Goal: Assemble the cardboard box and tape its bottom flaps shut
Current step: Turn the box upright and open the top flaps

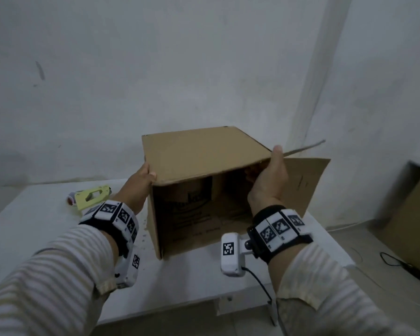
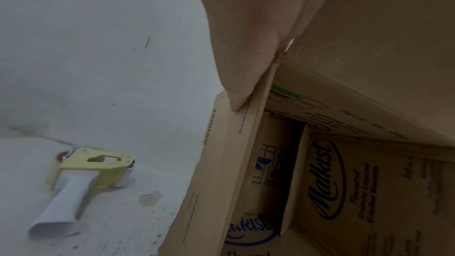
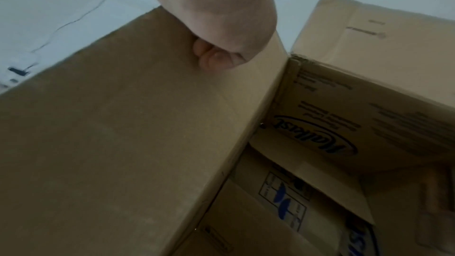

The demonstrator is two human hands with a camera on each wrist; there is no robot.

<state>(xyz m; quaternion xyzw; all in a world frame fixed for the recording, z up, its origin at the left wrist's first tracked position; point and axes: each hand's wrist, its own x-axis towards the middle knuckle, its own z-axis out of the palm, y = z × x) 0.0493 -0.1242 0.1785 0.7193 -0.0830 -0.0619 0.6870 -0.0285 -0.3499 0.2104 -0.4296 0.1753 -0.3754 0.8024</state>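
A brown cardboard box (image 1: pixel 199 154) lies on its side on the white table (image 1: pixel 34 229), its open end facing me, with printed flaps visible inside (image 2: pixel 325 178). My left hand (image 1: pixel 143 180) grips the upper left corner, thumb over the top panel's edge and the hand (image 2: pixel 258 26) lying along the left wall. My right hand (image 1: pixel 269 175) pinches the top panel at the upper right corner: thumb on top, fingers (image 3: pixel 209 59) curled under it. One outer flap (image 1: pixel 308 183) sticks out to the right. A yellow tape dispenser (image 1: pixel 90 197) lies left of the box (image 3: pixel 123 143).
The dispenser (image 2: pixel 91 170) has a white handle pointing toward me. The table stands against a white wall. To the right, below the table, more cardboard (image 1: pixel 412 219) leans and a black cable (image 1: pixel 403 265) runs over the floor.
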